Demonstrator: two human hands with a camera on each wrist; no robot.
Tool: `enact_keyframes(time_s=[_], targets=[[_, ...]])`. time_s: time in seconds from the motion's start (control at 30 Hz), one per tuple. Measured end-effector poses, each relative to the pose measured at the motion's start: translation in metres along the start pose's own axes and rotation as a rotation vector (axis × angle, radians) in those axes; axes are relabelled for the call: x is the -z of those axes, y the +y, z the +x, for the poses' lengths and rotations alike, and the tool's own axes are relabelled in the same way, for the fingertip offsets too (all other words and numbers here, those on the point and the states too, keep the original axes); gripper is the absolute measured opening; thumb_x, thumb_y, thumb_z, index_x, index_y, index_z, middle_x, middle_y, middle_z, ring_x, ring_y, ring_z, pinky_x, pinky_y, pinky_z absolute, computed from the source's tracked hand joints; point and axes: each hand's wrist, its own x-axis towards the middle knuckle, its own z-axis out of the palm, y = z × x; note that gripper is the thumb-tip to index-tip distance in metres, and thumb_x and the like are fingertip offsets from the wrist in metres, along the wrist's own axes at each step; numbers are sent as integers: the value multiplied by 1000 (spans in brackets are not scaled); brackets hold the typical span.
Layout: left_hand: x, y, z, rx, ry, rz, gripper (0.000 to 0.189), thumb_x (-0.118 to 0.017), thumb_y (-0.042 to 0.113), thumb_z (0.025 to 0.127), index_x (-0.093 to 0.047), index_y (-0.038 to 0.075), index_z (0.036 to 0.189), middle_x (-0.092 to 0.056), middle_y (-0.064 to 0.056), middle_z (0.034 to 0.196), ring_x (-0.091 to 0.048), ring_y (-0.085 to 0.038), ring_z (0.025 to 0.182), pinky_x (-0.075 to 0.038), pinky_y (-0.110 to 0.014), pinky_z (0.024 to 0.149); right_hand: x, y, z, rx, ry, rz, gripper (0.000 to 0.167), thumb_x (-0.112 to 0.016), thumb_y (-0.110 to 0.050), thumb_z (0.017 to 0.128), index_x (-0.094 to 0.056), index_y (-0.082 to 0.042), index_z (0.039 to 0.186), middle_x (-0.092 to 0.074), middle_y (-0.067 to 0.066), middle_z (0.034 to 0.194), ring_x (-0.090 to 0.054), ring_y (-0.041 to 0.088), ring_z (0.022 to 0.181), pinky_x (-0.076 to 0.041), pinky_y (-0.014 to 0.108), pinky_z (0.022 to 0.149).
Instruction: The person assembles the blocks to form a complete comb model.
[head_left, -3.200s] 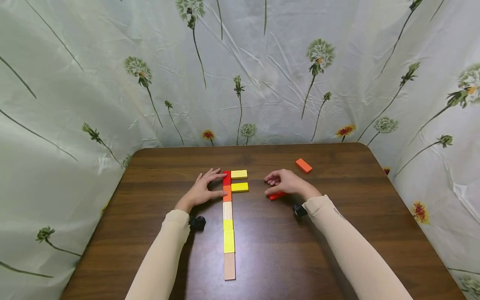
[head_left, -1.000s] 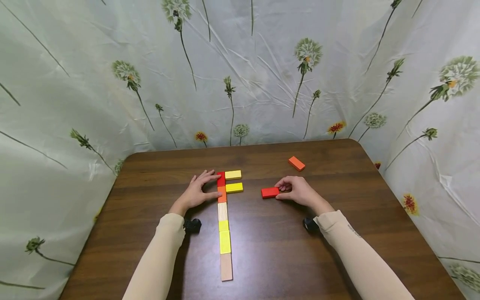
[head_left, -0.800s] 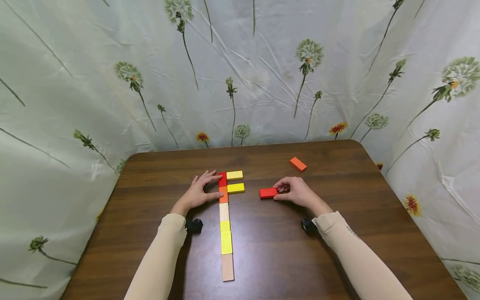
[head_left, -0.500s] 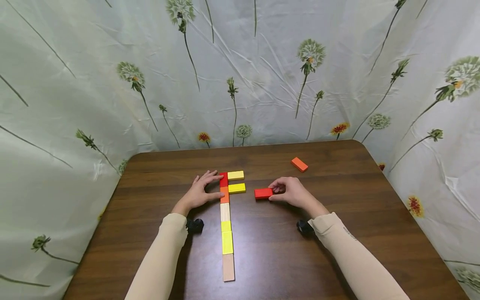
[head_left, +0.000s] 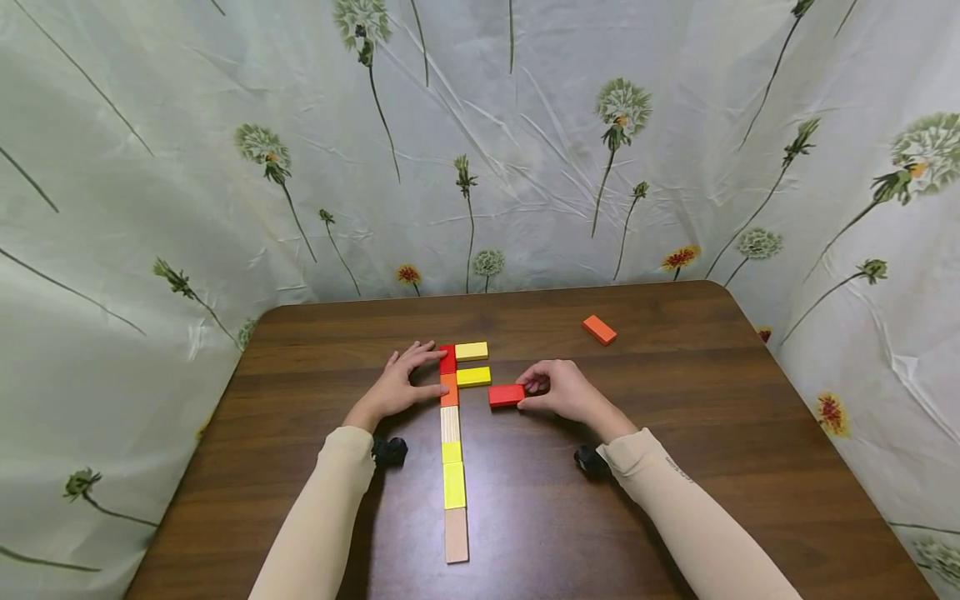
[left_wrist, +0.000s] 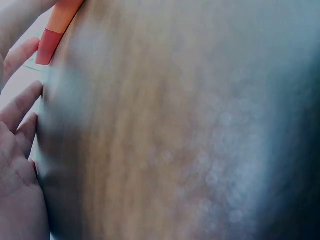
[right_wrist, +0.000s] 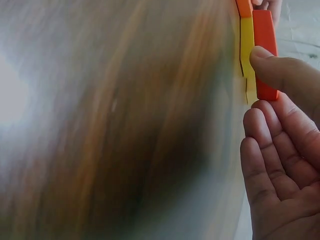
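In the head view my right hand point(head_left: 564, 392) pinches a red block point(head_left: 506, 396) by its right end, between thumb and fingers. The block's left end is just right of and nearer than a yellow block point(head_left: 473, 377); the right wrist view shows the thumb across the red block. My left hand point(head_left: 393, 390) rests at the top of a column of blocks, index fingertip on a red block point(head_left: 447, 364) and thumb on an orange block point(head_left: 452, 400), fingers spread and fairly straight. A pale yellow block point(head_left: 471, 351) juts right from the column's top.
Down the column follow a ribbed wood block point(head_left: 450, 424), a small yellow block point(head_left: 452, 452), a longer yellow block point(head_left: 454, 485) and a plain wood block point(head_left: 456, 535). A loose orange block point(head_left: 600, 330) lies at the back right of the brown table point(head_left: 675, 392). Floral cloth point(head_left: 540, 208) hangs behind.
My right hand has gripped the red block and carried it leftward, then slightly nearer, toward the column. The left hand keeps its place on the blocks. The head view shifted slightly.
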Motion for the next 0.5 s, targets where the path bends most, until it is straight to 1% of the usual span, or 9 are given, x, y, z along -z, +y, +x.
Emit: enact_keyframes(time_s=[0.23, 0.5], targets=[[0, 0, 0, 2, 0, 0, 72, -84, 39, 92, -57, 21, 156, -35, -14, 176, -13, -41, 168, 5, -66, 134, -15, -9, 8, 5, -18, 0, 29, -95, -18, 83, -81, -8, 105, -75, 0, 91, -64, 10, 84, -55, 23, 78], [0, -1, 0, -3, 3, 3, 73, -86, 40, 91, -58, 21, 156, -35, -14, 175, -14, -40, 169, 4, -66, 134, -27, -18, 15, -3, -45, -7, 27, -95, -18, 83, -82, -9, 105, -73, -1, 89, -61, 9, 82, -53, 21, 76]])
